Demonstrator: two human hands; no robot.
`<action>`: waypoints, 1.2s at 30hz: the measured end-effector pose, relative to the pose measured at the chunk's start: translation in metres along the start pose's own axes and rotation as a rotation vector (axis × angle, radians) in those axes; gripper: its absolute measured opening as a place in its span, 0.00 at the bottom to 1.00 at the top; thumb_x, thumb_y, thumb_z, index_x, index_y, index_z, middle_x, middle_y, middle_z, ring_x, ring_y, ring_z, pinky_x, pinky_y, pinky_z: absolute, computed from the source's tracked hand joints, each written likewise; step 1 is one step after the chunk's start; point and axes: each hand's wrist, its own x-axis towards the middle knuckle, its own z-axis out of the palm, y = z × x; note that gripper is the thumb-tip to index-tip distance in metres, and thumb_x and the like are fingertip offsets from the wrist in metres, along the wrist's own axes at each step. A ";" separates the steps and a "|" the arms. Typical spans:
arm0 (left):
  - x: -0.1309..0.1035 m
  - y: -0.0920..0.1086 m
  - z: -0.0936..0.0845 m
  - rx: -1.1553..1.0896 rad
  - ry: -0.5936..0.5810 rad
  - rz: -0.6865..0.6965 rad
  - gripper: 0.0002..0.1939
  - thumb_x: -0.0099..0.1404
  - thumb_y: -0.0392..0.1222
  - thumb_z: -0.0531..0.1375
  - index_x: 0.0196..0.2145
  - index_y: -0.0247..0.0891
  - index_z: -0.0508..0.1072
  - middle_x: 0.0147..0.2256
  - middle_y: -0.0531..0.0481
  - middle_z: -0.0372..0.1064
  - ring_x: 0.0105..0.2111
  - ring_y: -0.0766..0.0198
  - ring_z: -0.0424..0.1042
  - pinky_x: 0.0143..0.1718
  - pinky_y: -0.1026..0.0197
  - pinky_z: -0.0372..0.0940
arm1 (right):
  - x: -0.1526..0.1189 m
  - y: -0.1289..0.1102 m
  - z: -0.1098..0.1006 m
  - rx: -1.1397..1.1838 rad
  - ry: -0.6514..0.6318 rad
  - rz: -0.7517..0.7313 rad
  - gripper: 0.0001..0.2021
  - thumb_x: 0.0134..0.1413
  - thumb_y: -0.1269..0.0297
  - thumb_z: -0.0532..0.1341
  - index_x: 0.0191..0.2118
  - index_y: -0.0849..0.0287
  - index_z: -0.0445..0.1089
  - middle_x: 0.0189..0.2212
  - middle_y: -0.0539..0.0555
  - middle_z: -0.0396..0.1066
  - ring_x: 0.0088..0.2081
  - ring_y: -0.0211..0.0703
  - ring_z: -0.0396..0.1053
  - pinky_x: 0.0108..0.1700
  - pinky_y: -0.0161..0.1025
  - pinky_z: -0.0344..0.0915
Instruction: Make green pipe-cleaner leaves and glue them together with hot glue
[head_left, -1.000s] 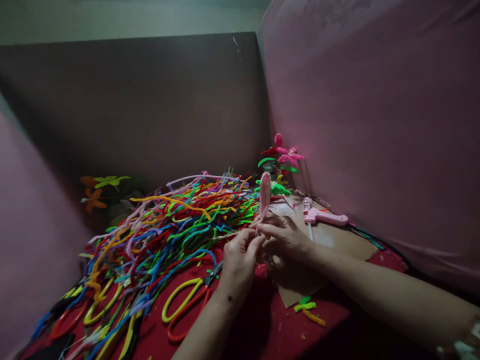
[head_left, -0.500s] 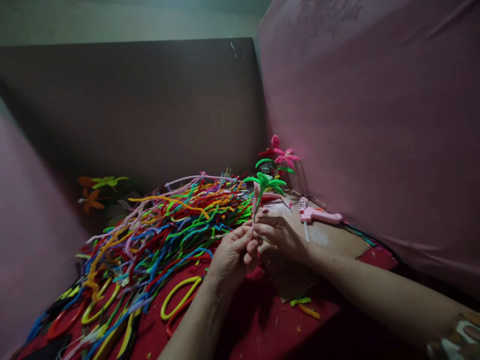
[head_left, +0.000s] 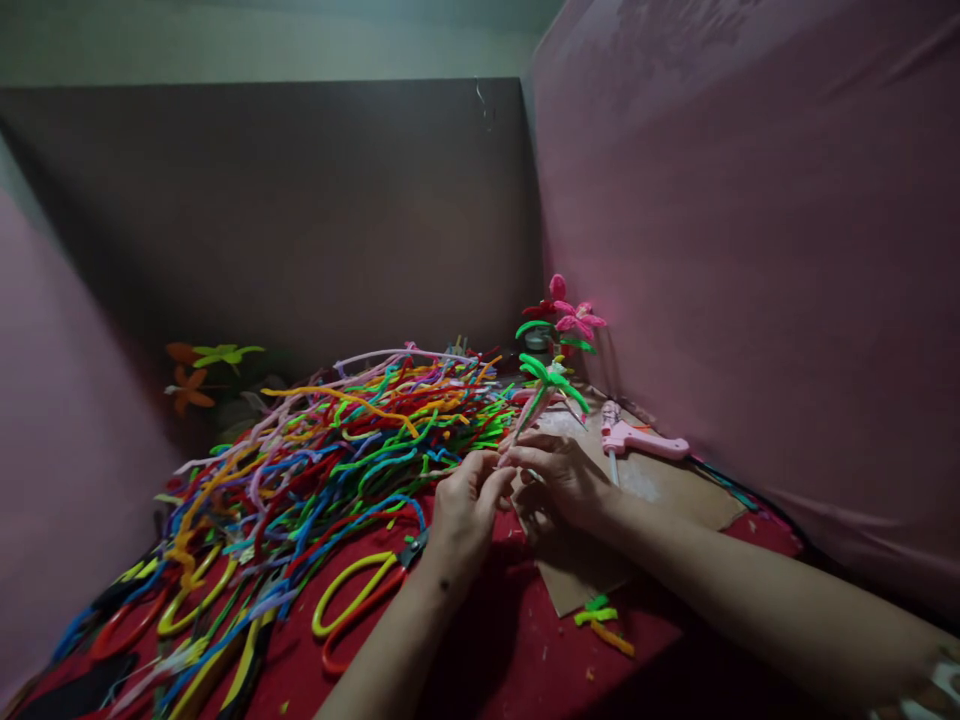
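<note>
A: Status?
B: I see left hand (head_left: pixel 465 502) and right hand (head_left: pixel 564 480) both pinching the stem (head_left: pixel 523 424) under a green fuzzy-wire flower (head_left: pixel 553 377), presumably to spare its petals.
A: Glue gun (head_left: pixel 654 442)?
B: On cardboard (head_left: pixel 694 492), rightward, likely shielding the red cloth (head_left: pixel 517 625).

A dim craft corner walled by pink cloth (head_left: pixel 750 250)
Pipe cleaners (head_left: pixel 360 430) heap beside scissors (head_left: pixel 407 556) on a red cover (head_left: pixel 525 640); a pink glue gun (head_left: pixel 646 441) rests on cardboard (head_left: pixel 697 487).
</note>
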 end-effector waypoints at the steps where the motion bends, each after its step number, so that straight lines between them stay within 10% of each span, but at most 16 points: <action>1: -0.002 -0.003 0.001 0.164 0.064 0.066 0.09 0.60 0.45 0.53 0.33 0.37 0.68 0.23 0.51 0.67 0.22 0.67 0.67 0.25 0.66 0.58 | 0.000 0.001 0.001 0.034 0.015 0.019 0.09 0.45 0.59 0.60 0.29 0.59 0.70 0.24 0.50 0.64 0.24 0.34 0.60 0.25 0.32 0.57; 9: -0.006 -0.015 0.005 0.650 0.201 0.282 0.09 0.62 0.41 0.50 0.29 0.38 0.68 0.21 0.50 0.65 0.21 0.66 0.65 0.24 0.65 0.52 | -0.005 -0.001 0.010 0.164 0.063 0.093 0.12 0.42 0.57 0.63 0.28 0.62 0.71 0.23 0.51 0.67 0.25 0.35 0.63 0.28 0.33 0.58; 20: 0.001 0.010 -0.004 -0.743 -0.304 -0.306 0.10 0.58 0.46 0.55 0.34 0.37 0.66 0.12 0.64 0.43 0.10 0.76 0.37 0.12 0.70 0.49 | -0.011 -0.021 0.011 0.216 -0.046 -0.063 0.10 0.46 0.59 0.61 0.25 0.61 0.73 0.32 0.54 0.70 0.37 0.42 0.67 0.42 0.41 0.61; 29: -0.004 0.000 0.001 0.123 0.124 0.103 0.04 0.57 0.39 0.57 0.28 0.37 0.70 0.19 0.55 0.61 0.19 0.73 0.59 0.23 0.69 0.55 | -0.008 -0.019 0.011 0.181 0.038 0.098 0.11 0.44 0.58 0.63 0.26 0.62 0.72 0.20 0.48 0.64 0.22 0.31 0.59 0.26 0.32 0.56; 36: 0.000 0.009 0.002 -0.786 -0.198 -0.290 0.07 0.57 0.42 0.58 0.28 0.35 0.65 0.15 0.61 0.53 0.09 0.78 0.44 0.10 0.71 0.53 | -0.006 -0.016 0.009 0.142 -0.026 -0.067 0.11 0.46 0.56 0.61 0.26 0.59 0.73 0.34 0.52 0.69 0.40 0.41 0.65 0.45 0.40 0.58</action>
